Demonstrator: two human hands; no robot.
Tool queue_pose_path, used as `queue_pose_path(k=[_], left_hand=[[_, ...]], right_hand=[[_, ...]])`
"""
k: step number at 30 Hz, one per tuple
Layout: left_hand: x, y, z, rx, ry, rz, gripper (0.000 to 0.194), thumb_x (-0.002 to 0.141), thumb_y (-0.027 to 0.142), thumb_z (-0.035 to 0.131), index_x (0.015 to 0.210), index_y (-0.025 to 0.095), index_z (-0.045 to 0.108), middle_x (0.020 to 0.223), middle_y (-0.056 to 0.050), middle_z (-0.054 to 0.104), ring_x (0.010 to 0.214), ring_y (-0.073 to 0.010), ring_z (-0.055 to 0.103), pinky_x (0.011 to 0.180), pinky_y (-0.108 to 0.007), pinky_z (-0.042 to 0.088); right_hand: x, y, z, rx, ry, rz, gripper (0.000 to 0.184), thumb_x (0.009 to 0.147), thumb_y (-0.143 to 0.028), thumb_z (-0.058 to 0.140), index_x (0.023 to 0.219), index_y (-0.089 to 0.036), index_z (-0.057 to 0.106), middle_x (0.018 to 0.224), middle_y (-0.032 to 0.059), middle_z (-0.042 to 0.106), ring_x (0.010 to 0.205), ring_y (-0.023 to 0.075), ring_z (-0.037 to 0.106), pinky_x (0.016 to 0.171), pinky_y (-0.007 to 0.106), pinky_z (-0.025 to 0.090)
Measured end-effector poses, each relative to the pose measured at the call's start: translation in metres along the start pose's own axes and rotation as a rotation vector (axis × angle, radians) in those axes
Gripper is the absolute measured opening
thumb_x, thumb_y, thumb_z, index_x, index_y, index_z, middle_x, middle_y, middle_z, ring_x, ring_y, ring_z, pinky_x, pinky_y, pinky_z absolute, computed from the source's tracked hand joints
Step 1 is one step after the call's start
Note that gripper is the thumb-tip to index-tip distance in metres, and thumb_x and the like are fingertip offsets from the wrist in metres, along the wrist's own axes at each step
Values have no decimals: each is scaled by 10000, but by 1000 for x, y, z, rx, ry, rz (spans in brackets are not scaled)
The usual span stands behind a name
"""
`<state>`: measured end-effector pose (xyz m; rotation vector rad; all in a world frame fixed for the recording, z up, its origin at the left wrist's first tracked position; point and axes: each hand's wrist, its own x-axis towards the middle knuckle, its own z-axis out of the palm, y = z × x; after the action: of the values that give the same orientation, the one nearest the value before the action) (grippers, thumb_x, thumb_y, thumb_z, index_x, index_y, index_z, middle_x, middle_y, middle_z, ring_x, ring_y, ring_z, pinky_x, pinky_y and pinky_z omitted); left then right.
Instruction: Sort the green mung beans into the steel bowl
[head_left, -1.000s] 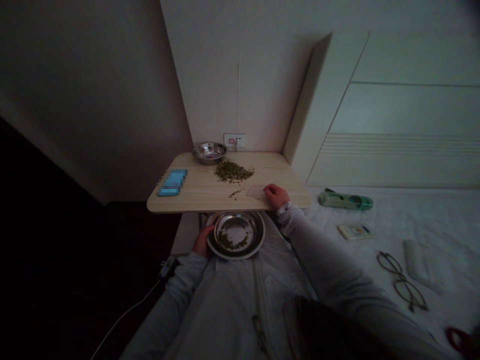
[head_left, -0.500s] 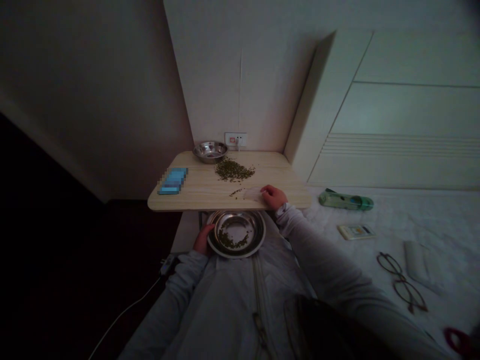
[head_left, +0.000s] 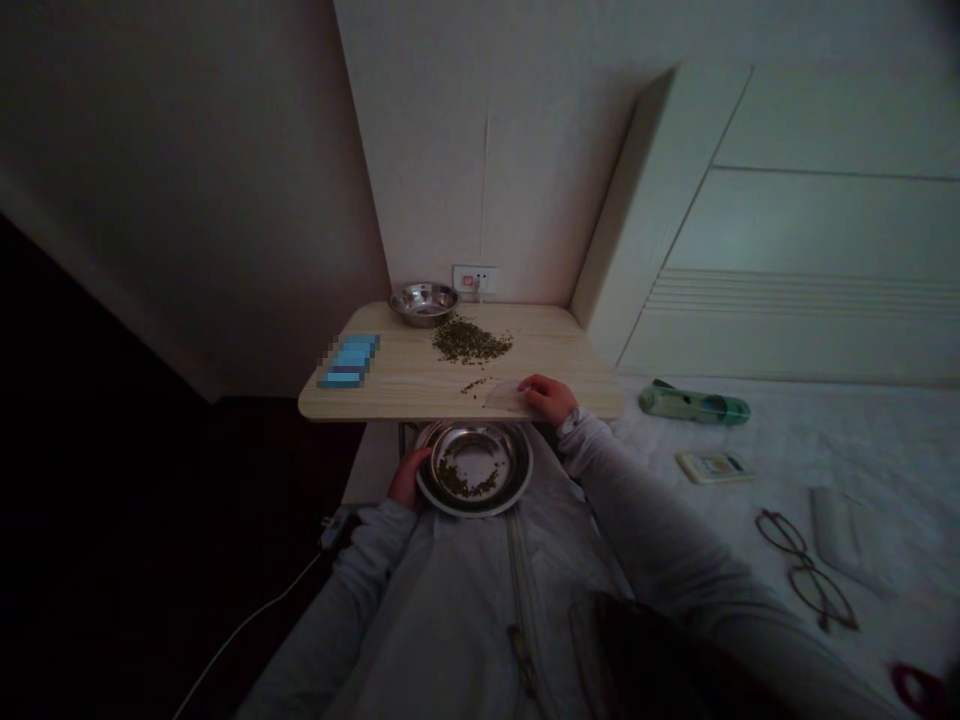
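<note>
My left hand (head_left: 407,480) grips the left rim of a metal bowl (head_left: 517,490) that sits in my lap, under the front edge of the wooden table (head_left: 390,400). Small green grains (head_left: 459,482), like mung beans, lie in a curve along its bottom. On the table, my right hand (head_left: 550,398) is closed on a thin, see-through flat piece (head_left: 508,396), perhaps a plastic scraper. A few loose grains (head_left: 474,386) lie just left of that piece. Farther back is a spread pile of the same green grains (head_left: 471,341).
A second metal bowl (head_left: 424,303) stands at the table's back left, with a blurred blue phone (head_left: 349,360) in front of it. On the bed to the right lie a green bottle (head_left: 694,403), a phone (head_left: 714,466) and glasses (head_left: 804,568). A wall socket (head_left: 475,279) holds a plug.
The view has shifted slightly. My right hand and the clear piece stay close to the same spot by the loose grains. The left hand keeps its grip on the bowl.
</note>
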<state>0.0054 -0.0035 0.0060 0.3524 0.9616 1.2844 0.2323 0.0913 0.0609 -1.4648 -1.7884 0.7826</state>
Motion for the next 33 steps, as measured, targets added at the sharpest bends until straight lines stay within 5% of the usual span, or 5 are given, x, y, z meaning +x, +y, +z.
queue_pose_path(k=[5,11,21,33], left_hand=[[1,0,-2,14,41,-2,200,564,243,556,726,142,616,675,-43,655,853,-236,572,774,-324,428],[-3,2,2,36,56,-16,156,563,260,553,650,147,615,632,-44,649,785,-236,589,731,-319,445],[-5,5,7,30,84,-27,132,559,241,551,635,154,615,623,-44,648,799,-239,585,726,-313,449],[-6,4,6,28,71,-11,149,571,248,554,668,155,615,661,-44,656,842,-234,576,763,-309,438]], right_hand=[[18,-6,9,329,54,105,276,570,-247,382,759,-154,560,446,-50,419,426,78,354,449,214,281],[29,-6,25,96,163,57,282,605,-263,372,770,-189,589,487,-38,468,499,99,414,512,224,318],[20,-6,24,-83,113,-6,295,643,-288,372,811,-200,599,547,-25,512,542,107,424,533,224,312],[19,-7,23,-46,75,-8,303,638,-280,375,816,-192,604,555,-27,521,543,104,428,539,223,320]])
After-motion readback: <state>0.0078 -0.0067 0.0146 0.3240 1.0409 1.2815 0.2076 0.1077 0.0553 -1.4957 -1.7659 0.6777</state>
